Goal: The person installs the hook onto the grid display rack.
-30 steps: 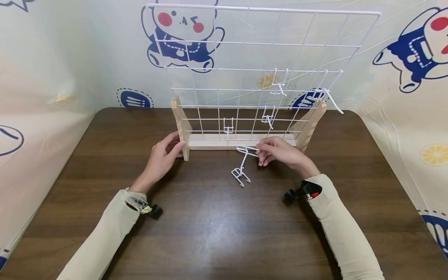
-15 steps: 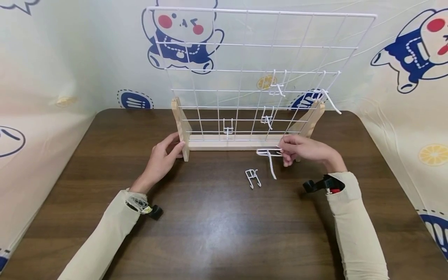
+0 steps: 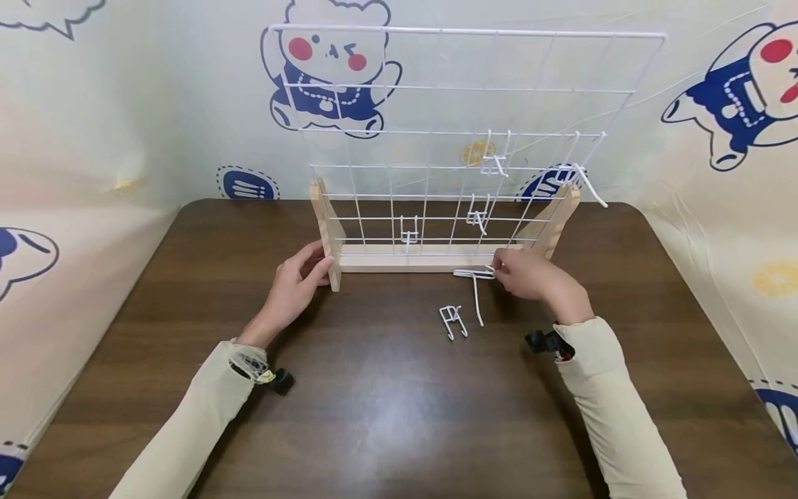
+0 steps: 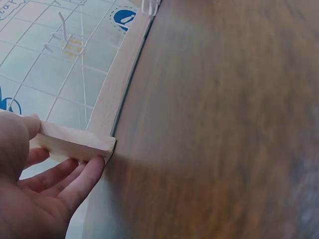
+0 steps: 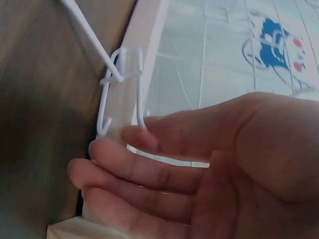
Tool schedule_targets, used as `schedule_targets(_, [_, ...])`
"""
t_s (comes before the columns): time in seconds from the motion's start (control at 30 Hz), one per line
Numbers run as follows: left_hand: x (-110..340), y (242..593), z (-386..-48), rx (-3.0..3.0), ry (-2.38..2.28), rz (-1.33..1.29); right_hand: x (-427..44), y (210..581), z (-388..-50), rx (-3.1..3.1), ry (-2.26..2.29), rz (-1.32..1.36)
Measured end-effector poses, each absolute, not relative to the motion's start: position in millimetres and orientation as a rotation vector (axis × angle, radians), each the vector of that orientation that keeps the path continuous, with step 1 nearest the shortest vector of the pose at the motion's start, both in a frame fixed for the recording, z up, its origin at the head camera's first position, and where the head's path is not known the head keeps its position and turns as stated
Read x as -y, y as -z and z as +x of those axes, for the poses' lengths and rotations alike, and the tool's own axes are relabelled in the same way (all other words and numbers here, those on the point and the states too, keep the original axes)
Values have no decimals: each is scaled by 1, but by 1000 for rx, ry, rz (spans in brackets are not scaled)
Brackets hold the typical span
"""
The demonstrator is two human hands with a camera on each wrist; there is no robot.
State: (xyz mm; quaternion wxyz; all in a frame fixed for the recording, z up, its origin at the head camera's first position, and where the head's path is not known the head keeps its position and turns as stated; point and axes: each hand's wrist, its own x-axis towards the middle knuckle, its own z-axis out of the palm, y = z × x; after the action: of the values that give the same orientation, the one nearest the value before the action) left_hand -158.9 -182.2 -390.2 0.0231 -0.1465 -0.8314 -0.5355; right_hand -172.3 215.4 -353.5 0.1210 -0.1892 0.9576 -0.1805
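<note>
My left hand [image 3: 289, 285] holds the left wooden side piece [image 3: 327, 239] of a white wire grid rack [image 3: 430, 166]; in the left wrist view the thumb and fingers [image 4: 82, 179] lie on opposite faces of its end. Low at the rack's right front, my right hand [image 3: 530, 276] pinches a white wire hook [image 3: 476, 298] by the tip of one prong. That hook's long arm points toward the person, and the right wrist view shows its two-pronged frame [image 5: 141, 94] in front of the wooden bar. A second white hook [image 3: 453, 323] lies on the table nearby.
Several white hooks hang on the grid, among them a low one [image 3: 409, 235], a middle one [image 3: 477, 217] and a long-armed one [image 3: 589, 184] at the right. A wooden bar [image 3: 386, 264] joins the side pieces. Printed cloth [image 3: 206, 90] hangs behind the brown table [image 3: 374, 388].
The two hooks came apart: one now lies on the table while my right hand carried the other rightward. Since then that hand has turned and shifted slightly left. My left hand keeps its hold.
</note>
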Motion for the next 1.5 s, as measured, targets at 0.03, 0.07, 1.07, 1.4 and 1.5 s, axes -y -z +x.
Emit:
schedule_targets(0.03, [182, 391, -158, 2576, 1663, -457, -214, 353, -171, -2853, 509, -530])
schedule_targets(0.07, [181, 391, -158, 2573, 1672, -462, -213, 352, -169, -2905, 498, -512])
schedule_targets(1.07, [184, 393, -159, 2552, 1670, -457, -197, 400, -102, -3032, 738, -522])
schedule_targets(1.4, [182, 390, -157, 2555, 1677, -453, -209, 405, -96, -2961, 871, -558])
schedule_targets(1.5, [180, 389, -158, 2552, 1674, -458, -213, 403, -93, -2987, 876, -545])
